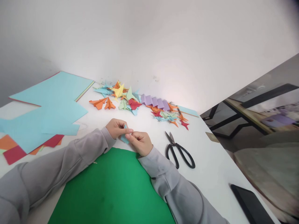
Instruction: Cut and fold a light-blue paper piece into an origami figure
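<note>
A small folded piece of light blue paper (pixel 124 138) is pinched between my two hands, just beyond the far edge of a green sheet (pixel 107 186). My left hand (pixel 116 128) is closed on its upper part, thumb and forefinger pressed together. From the right, my right hand (pixel 141 143) grips the same paper, its thumb near the left fingertips. The fingers cover much of the paper, so its exact shape is hidden. To the right of my right hand lie black-handled scissors (pixel 174 144), blades slightly apart and pointing away.
Folded paper planes and stars (pixel 119 91) lie along the wall, beside a pleated purple paper strip (pixel 155 102). Large light blue sheets (pixel 53 90) and a red paper piece (pixel 15 155) are at the left. A black phone-like device (pixel 251 203) lies near the table's right edge.
</note>
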`<state>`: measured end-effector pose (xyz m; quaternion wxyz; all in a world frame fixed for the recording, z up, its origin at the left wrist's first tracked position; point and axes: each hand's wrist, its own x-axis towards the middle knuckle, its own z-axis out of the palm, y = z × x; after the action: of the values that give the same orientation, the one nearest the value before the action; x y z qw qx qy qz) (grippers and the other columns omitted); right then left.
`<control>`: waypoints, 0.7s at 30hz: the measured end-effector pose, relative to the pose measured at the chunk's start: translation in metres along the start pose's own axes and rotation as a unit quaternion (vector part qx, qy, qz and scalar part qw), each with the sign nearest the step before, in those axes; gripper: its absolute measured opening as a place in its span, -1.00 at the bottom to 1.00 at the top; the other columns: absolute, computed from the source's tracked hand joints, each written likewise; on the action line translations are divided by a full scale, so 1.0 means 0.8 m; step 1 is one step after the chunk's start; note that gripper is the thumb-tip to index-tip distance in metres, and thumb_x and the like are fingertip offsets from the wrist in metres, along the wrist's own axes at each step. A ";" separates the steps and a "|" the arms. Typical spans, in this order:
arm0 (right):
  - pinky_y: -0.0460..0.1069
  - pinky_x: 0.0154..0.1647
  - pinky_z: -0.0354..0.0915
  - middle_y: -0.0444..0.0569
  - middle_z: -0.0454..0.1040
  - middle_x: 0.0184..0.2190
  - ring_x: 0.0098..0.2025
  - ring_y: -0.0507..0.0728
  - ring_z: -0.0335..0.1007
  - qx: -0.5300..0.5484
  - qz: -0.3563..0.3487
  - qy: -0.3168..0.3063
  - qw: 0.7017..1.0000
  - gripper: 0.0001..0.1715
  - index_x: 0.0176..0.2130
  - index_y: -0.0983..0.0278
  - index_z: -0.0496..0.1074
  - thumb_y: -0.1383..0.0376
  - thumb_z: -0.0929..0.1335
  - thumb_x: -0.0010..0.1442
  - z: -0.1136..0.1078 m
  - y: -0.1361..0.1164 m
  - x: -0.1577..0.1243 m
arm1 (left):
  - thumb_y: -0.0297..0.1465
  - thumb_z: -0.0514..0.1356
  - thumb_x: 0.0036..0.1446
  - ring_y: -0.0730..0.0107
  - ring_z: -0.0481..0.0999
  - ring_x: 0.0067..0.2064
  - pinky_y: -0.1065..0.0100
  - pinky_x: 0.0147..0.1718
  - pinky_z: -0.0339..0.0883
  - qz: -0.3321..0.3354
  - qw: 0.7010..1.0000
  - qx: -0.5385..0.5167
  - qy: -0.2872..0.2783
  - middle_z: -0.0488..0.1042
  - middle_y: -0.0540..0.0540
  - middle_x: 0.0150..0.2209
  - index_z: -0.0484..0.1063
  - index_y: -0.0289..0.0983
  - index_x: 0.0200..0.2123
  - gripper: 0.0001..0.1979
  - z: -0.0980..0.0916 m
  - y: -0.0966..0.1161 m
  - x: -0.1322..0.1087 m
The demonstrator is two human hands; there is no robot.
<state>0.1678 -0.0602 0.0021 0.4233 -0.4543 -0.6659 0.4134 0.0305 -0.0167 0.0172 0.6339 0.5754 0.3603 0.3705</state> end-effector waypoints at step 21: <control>-0.11 -0.71 -0.15 -0.26 0.00 -0.82 -0.72 -0.10 -0.15 0.014 0.028 0.000 1.000 -0.43 -0.76 0.27 0.09 -0.02 0.26 0.04 0.000 -0.001 0.001 | 0.01 0.16 -0.18 0.55 0.25 -0.66 0.46 -0.68 0.10 -0.017 0.997 -0.044 0.053 0.33 -0.02 -0.70 0.41 -0.38 -0.64 -0.50 0.003 -0.008 0.004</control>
<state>0.1676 -0.0597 0.0026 0.4175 -0.4670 -0.6471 0.4345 0.0346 -0.0157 0.0108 0.6447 0.5204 0.3869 0.4048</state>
